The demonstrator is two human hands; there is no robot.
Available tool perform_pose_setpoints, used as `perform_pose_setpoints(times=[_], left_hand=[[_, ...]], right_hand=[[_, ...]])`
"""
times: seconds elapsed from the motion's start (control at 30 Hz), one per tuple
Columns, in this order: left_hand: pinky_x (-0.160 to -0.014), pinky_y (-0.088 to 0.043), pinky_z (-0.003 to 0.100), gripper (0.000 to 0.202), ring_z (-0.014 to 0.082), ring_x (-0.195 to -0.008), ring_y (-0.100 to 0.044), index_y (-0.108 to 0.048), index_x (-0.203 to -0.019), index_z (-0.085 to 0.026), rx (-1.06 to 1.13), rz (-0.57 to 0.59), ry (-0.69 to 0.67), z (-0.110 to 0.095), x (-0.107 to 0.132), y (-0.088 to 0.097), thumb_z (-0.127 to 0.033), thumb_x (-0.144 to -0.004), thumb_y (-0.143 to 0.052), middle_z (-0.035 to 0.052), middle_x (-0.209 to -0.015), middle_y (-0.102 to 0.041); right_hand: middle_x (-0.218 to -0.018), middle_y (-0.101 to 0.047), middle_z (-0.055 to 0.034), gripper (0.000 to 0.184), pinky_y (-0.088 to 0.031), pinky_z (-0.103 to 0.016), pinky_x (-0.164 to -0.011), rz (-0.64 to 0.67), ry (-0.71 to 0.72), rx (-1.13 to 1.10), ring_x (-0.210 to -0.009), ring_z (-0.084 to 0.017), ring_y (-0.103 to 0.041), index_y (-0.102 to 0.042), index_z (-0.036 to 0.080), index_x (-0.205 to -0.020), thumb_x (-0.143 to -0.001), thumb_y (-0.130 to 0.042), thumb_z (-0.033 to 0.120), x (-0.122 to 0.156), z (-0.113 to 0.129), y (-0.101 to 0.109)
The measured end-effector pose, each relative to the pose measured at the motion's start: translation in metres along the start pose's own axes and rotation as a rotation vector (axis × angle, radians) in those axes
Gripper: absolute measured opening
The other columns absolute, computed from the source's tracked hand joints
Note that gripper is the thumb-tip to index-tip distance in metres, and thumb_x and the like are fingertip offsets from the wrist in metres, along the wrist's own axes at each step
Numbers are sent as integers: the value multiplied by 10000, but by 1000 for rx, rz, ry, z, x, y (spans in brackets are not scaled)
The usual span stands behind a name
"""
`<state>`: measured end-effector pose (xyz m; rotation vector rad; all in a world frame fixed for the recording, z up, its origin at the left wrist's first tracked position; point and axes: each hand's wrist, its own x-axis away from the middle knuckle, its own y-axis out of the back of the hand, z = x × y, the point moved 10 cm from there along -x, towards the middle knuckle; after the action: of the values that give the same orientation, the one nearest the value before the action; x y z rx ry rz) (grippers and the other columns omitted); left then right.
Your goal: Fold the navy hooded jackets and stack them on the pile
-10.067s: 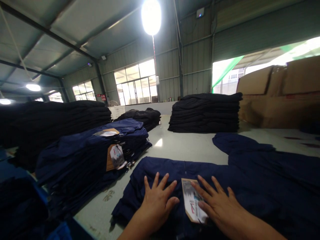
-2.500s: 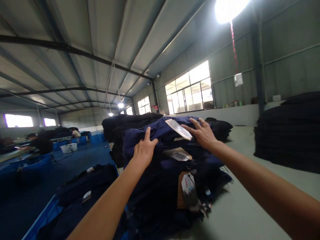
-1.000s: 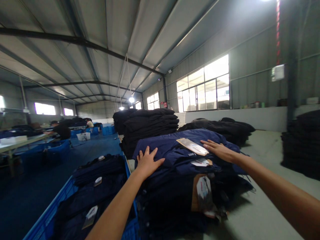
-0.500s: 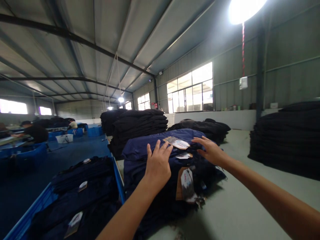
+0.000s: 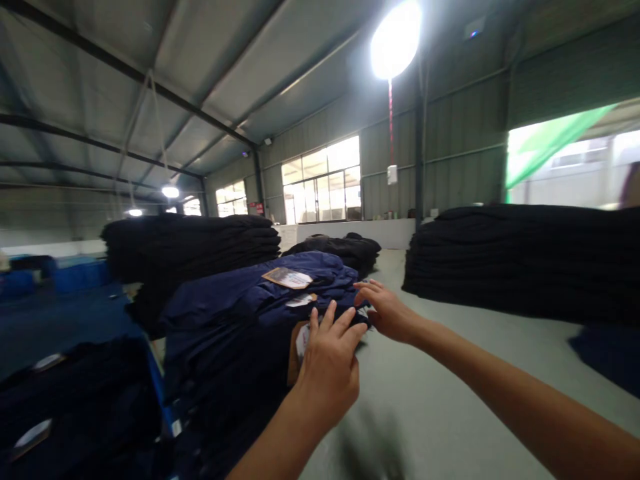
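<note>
A stack of folded navy garments (image 5: pixel 235 313) sits on the pale table (image 5: pixel 440 373), with a paper tag (image 5: pixel 287 277) lying on its top piece. My left hand (image 5: pixel 327 363) hovers just off the stack's right side with fingers spread, holding nothing. My right hand (image 5: pixel 387 310) is also open, fingers apart, close to the stack's right edge. More hang tags (image 5: pixel 300 337) dangle from the stack's side behind my left hand.
Tall stacks of black folded garments stand at the left (image 5: pixel 190 250), at the back (image 5: pixel 345 250) and at the right (image 5: pixel 520 260). A blue crate (image 5: pixel 155 380) with dark garments sits at the lower left. Another navy garment (image 5: pixel 607 353) lies at the right edge.
Both hands have come off the top of the navy stack and drawn back to the right. The view has swung right, away from the crates.
</note>
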<state>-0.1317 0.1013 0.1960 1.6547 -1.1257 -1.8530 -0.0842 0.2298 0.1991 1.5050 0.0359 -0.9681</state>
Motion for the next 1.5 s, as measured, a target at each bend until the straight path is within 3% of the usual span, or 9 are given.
perform_pose_setpoints(times=[0.23,0.43,0.63,0.83,0.93,1.0,1.17,1.33,1.5], left_hand=[[-1038,-223,611,596,310,-1298,-325,-561,-1179,-210,109,96,-229,-75,-10,-82,-2,-640,-416,58,-1338,-491],[-1029,-250,598,563,298,-1281,-359,-575,-1151,-206,194,193,-358,-149,-23,-123,19,-668,-394,66,-1317,-511],[-1081,-199,531,531,237,-1306,-327,-533,-1210,-203,306,376,-449,-253,-23,-138,-38,-726,-390,57,-1347,-481],[-1081,-228,501,488,202,-1263,-395,-521,-1221,-231,499,549,-606,-380,-4,-158,-107,-766,-394,44,-1319,-509],[-1057,-268,510,465,251,-1280,-362,-464,-1287,-223,611,636,-698,-441,10,-175,-249,-826,-404,61,-1371,-448],[-1054,-284,489,612,284,-1288,-338,-328,-1385,-205,669,713,-705,-470,20,-193,-373,-810,-456,89,-1418,-376],[-1004,-297,563,850,373,-1205,-381,-190,-1439,-191,558,717,-629,-493,25,-230,-382,-690,-542,134,-1342,-440],[-983,-309,567,842,403,-1205,-347,-217,-1431,-128,451,704,-578,-480,15,-242,-414,-689,-495,158,-1310,-458],[-993,-332,482,774,347,-1193,-374,-280,-1404,-100,356,665,-548,-444,5,-248,-376,-705,-468,159,-1271,-489]], right_hand=[[-1392,-419,-84,534,-240,-619,-991,215,-359,304,-1321,-341,-235,-543,207,-1157,-668,-447,15,138,-56,56],[-1385,-427,-85,548,-243,-622,-991,268,-605,411,-1313,-321,-260,-527,215,-1189,-680,-425,39,265,-92,122],[-1351,-465,-89,538,-284,-600,-984,259,-744,458,-1292,-297,-315,-515,219,-1215,-709,-391,84,377,-128,177],[-1377,-446,-88,533,-281,-604,-990,328,-952,445,-1294,-311,-318,-488,238,-1279,-756,-400,179,471,-169,219],[-1435,-373,-59,527,-210,-668,-984,387,-1023,465,-1325,-372,-230,-445,288,-1325,-802,-412,337,511,-188,228],[-1471,-309,-22,545,-143,-709,-973,418,-1098,449,-1333,-416,-167,-416,362,-1333,-804,-404,490,540,-202,225],[-1504,-215,27,556,-120,-676,-1005,429,-1261,322,-1345,-403,-112,-352,455,-1334,-809,-286,629,590,-220,201],[-1517,-170,12,590,-91,-656,-1020,453,-1268,286,-1347,-404,-76,-303,440,-1360,-809,-257,647,578,-209,187],[-1523,-138,-19,592,-84,-672,-1006,474,-1284,273,-1345,-410,-73,-281,419,-1377,-825,-233,628,552,-196,168]])
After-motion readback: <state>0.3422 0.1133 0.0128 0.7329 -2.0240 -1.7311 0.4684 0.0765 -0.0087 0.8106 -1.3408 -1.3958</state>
